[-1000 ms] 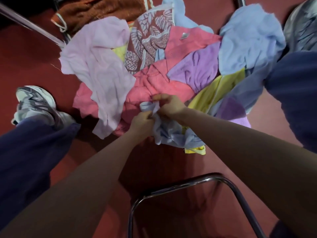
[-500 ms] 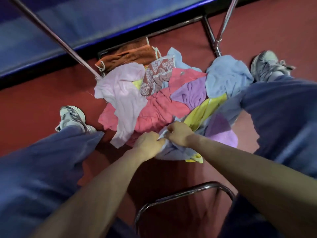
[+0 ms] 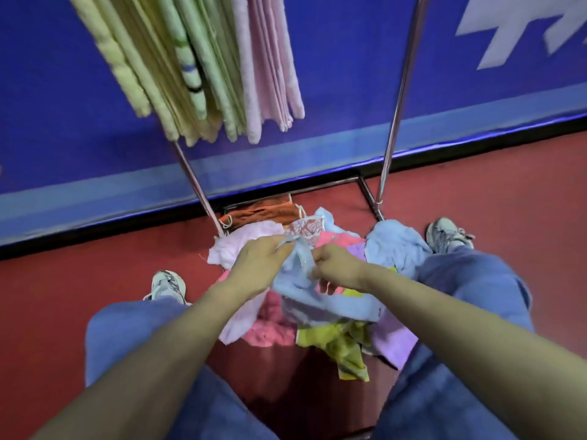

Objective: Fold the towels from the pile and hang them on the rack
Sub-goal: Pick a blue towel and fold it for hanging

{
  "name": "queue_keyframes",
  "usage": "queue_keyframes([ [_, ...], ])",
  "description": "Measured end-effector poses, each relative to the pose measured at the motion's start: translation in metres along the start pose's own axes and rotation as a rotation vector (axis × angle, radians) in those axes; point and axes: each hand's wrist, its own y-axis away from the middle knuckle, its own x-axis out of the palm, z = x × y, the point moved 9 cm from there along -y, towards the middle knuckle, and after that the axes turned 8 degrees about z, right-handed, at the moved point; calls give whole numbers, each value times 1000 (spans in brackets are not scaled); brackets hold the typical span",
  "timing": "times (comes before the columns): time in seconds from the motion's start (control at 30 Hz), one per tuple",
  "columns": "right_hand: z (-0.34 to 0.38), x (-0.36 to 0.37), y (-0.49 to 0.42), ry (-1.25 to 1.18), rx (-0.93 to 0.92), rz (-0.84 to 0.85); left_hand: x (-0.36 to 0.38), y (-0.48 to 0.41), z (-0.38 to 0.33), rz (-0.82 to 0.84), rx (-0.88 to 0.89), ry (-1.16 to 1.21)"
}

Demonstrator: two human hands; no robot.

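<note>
A light blue towel [image 3: 305,290] hangs between my hands, lifted above the pile. My left hand [image 3: 259,258] pinches its upper edge on the left. My right hand [image 3: 336,265] grips the same edge a little to the right. Below lies the pile of towels [image 3: 270,331]: pink, lilac, yellow, pale blue, a leaf-patterned one and an orange one at the back. The metal rack [image 3: 398,100] stands behind the pile, with folded yellow-green towels [image 3: 178,74] and pink towels [image 3: 270,68] hanging from its top left.
My two legs in blue trousers and grey-white shoes [image 3: 166,285] [image 3: 444,235] flank the pile on the red floor [image 3: 508,192]. A blue wall panel [image 3: 333,74] runs behind the rack. The rack's base bars [image 3: 365,188] lie on the floor by the pile.
Both hands have raised the light blue towel off the pile. The view has tilted upward, so the rack's hung towels now show and the chrome bar near me has left the frame.
</note>
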Motion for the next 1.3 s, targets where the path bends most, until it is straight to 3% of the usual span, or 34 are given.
queue_keyframes([
  [0.13, 31, -19, 16, 68, -95, -133, -32, 12, -44, -112, 161, -19],
  [0.33, 113, -81, 60, 347, -276, -437, -83, 26, -61, -259, 149, 106],
  [0.47, 163, -90, 87, 476, -409, -466, -99, 33, -92, -169, 201, 126],
  [0.63, 189, -93, 100, 346, -463, -399, -129, 33, -110, -251, 239, 112],
  [0.77, 202, -93, 104, 403, -511, -464, -137, 35, -119, -216, 254, 117],
  [0.87, 220, -99, 105, 487, -537, -540, -154, 34, -135, -260, 299, 134],
  [0.97, 241, -112, 105, 421, -559, -546, -186, 39, -163, -367, 342, 149],
  [1.07, 243, -112, 98, 438, -516, -457, -222, 50, -180, -524, 360, 205],
  [1.17, 201, -102, 78, 452, -356, -298, -245, 56, -170, -625, 350, 237],
  [1.3, 130, -111, 64, 375, -141, -220, -241, 53, -121, -562, 227, 23],
])
